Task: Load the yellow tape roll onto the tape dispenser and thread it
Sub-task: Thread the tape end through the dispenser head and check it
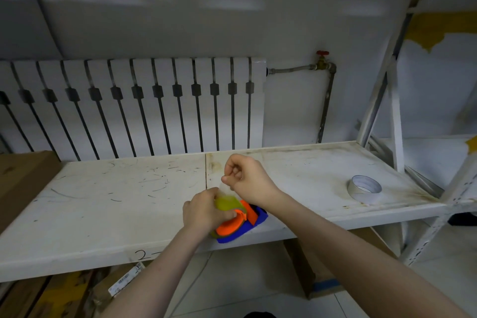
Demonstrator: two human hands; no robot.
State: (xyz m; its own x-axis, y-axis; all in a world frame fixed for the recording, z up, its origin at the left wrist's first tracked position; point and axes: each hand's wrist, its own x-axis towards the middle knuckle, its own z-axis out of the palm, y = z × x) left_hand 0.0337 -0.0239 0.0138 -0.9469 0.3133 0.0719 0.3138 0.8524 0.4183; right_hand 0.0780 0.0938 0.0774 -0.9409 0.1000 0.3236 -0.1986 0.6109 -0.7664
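1. yellow tape roll (pixel 227 203): sits on the tape dispenser near the front edge of the shelf, partly covered by the left hand; appears already seated on the hub, though the hub itself is hidden.
2. tape dispenser (pixel 242 227): blue base with orange parts, resting on the white shelf (pixel 103 201) just beside the front lip, its far end pointing right.
3. left hand (pixel 202 212): grip wrapped around the roll and the near side of the dispenser, fingers pressed against the yellow surface, steadying both.
4. right hand (pixel 245 175): raised above the dispenser, thumb and forefinger pressed together on the free end of a pale, nearly clear strip of tape (pixel 225 187) that runs down to the roll.
5. step in hand, as judged: loading looks done; the free end is peeled up and drawn out, so threading is under way.
6. next move, as judged: guide the strip down over the orange guide toward the cutter end, sticky side kept off the fingers, while the left hand stops the roll from spinning loose.
7. also present: a second, white tape roll (pixel 364 188) lying flat on the shelf, well apart to the right; untouched.
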